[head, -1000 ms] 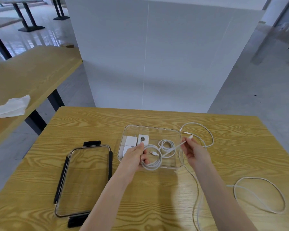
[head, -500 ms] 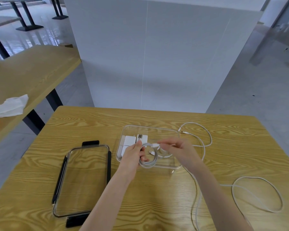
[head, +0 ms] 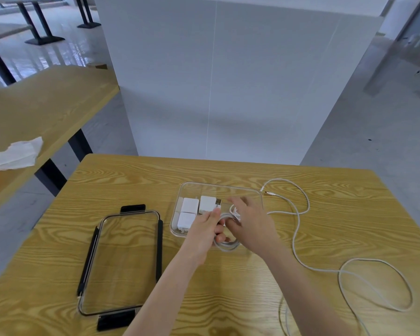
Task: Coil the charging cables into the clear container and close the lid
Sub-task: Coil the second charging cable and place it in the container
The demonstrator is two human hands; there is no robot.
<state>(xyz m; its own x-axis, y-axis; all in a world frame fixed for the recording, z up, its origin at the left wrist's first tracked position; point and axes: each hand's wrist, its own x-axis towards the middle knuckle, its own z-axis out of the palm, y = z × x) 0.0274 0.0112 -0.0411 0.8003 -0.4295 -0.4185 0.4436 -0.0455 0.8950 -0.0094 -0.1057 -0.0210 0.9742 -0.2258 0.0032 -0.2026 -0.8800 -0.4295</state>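
Observation:
A clear container sits mid-table with white charger blocks in its left half. My left hand pinches a coiled white cable over the container's near edge. My right hand reaches across the coil, fingers on the cable's loose end above the container. A second white cable lies uncoiled on the table to the right, looping toward the front right corner. The clear lid with black clasps lies flat to the left.
The wooden table ends just behind the container, with a white partition beyond. A second wooden table at the left carries a crumpled white tissue.
My right hand has moved left from beside the container, bringing the cable's end across onto the coil held by my left hand. The coil has tightened.

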